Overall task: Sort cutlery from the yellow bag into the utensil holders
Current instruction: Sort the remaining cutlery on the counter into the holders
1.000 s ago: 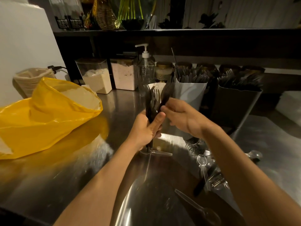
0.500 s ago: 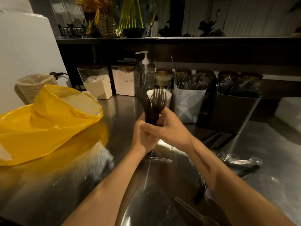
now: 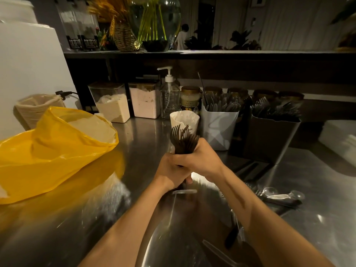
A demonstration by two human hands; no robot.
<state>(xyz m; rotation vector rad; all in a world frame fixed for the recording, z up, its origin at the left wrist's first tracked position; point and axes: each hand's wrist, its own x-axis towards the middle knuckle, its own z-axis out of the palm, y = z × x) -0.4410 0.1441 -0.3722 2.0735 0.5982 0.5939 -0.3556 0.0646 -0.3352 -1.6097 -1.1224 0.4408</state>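
Note:
Both hands clasp one upright bundle of dark plastic forks (image 3: 183,138) over the steel counter. My left hand (image 3: 170,175) grips the handles low down. Above it, my right hand (image 3: 200,159) wraps the same bundle just under the tines. The yellow bag (image 3: 52,151) lies open at the left. A white holder (image 3: 218,126) full of knives and a dark holder (image 3: 269,137) full of forks stand behind. A white paper cup (image 3: 185,120) stands just beyond the fork tines.
Loose clear spoons and dark cutlery (image 3: 277,197) lie on the counter at the right. Two powder canisters (image 3: 144,101), a pump bottle (image 3: 169,95) and jars line the back. A dark shelf runs above. A white appliance (image 3: 28,64) stands at the left.
My right hand slid from the fork tips down onto the bundle, closing over my left hand. The bundle stayed upright and is more tightly gathered.

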